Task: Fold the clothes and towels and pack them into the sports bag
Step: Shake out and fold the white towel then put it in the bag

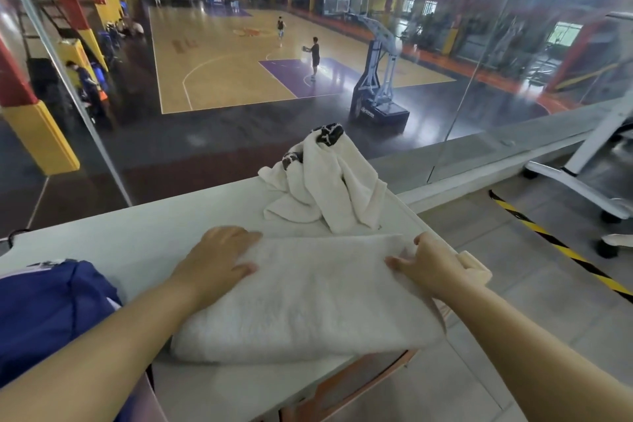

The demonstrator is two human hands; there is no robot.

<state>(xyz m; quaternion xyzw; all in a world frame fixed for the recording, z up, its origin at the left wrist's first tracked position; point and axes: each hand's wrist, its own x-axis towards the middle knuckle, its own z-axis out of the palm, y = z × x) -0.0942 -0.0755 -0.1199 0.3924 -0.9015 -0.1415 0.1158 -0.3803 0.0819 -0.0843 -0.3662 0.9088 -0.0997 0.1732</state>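
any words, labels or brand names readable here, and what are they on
No text reads clearly.
basketball hoop base: white lettering, too blurred to read.
court floor: dark lettering, too blurred to read.
folded towel, crumpled towel, blue bag: no text visible.

Head cam, wide-angle, looks fwd & down over the table (137,247) (close in), court (219,58) beyond

Blue sports bag (44,315): cut off by the left edge.
Black-patterned garment (329,134): mostly hidden under a crumpled white towel (325,188).
Court players (314,56): too small to make out.
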